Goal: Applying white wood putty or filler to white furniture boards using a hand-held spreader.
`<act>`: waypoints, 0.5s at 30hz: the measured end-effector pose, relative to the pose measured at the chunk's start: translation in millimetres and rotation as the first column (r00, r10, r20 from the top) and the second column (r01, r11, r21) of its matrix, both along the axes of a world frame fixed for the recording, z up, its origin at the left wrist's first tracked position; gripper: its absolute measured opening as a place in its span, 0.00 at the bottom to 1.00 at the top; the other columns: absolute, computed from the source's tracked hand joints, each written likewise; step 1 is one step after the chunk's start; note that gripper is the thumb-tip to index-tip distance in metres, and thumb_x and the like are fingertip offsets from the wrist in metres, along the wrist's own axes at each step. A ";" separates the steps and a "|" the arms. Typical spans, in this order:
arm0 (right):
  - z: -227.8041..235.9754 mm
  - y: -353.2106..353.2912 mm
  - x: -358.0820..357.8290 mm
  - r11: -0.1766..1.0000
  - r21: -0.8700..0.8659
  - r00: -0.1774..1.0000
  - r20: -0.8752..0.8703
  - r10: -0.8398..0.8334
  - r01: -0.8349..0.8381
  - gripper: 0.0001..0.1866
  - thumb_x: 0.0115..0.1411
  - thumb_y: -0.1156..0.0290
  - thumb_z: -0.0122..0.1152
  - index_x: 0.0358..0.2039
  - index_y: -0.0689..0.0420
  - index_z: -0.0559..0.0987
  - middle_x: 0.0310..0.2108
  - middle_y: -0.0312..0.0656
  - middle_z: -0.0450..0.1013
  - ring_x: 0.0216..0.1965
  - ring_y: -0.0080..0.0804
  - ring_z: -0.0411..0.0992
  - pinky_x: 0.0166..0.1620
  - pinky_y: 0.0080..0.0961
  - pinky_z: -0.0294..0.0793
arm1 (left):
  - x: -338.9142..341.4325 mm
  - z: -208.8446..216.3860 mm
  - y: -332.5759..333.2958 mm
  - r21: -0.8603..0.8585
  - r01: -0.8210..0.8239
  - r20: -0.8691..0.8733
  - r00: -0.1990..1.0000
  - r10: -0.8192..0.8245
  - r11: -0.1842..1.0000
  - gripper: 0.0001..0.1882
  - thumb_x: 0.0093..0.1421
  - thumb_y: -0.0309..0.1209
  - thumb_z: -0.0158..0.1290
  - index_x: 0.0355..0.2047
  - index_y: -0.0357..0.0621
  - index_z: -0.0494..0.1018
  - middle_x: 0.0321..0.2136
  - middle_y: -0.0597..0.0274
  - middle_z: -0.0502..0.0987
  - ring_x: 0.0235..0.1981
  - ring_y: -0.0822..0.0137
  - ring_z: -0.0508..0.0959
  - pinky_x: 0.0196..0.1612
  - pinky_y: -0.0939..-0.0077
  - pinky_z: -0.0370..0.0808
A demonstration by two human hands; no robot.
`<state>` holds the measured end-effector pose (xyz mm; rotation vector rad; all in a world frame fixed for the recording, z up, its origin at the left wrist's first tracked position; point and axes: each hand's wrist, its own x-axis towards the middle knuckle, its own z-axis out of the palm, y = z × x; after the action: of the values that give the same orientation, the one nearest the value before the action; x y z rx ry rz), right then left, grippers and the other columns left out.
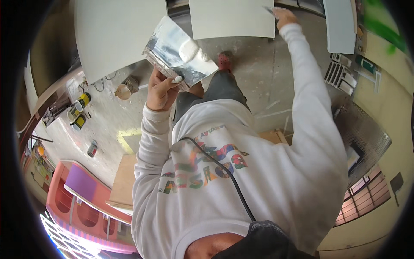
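My left hand [161, 91] grips the lower edge of a wide, shiny metal putty plate [166, 36], tilted in front of my legs. White putty [188, 51] lies in a lump on the plate, and its near edge is crusted with dried filler. A white smear marks my left thumb. My right arm stretches far forward. There my right hand [286, 18] is closed around a small putty knife [269, 9], its blade pointing left over the right edge of a white panel [233, 19]. The knife's handle is mostly hidden by the fingers.
Another large white panel [116, 39] stands at left, and a narrower one [340, 26] at right. On the stained floor are a bucket [123, 91], yellow-black cans [78, 122] and a spray can [92, 148]. A pink-and-purple structure [82, 185] stands lower left, a metal mesh [366, 134] at right.
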<state>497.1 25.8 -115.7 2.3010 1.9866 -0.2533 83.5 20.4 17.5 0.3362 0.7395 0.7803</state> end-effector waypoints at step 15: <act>47.4 -109.3 -65.8 0.757 -0.535 -0.072 -0.831 -0.552 0.376 0.15 0.42 0.76 0.54 0.34 0.51 0.74 0.30 0.46 0.71 0.35 0.34 0.69 0.40 0.23 0.66 | 46.0 -7.5 -52.6 -0.055 -0.021 -0.049 0.999 0.018 0.998 0.27 0.38 0.14 0.42 0.44 0.34 0.58 0.38 0.56 0.68 0.41 0.65 0.69 0.45 0.72 0.65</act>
<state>431.3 -83.5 -68.3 2.8324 0.8672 -2.5273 129.5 -32.2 10.0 0.2990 0.8100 0.7706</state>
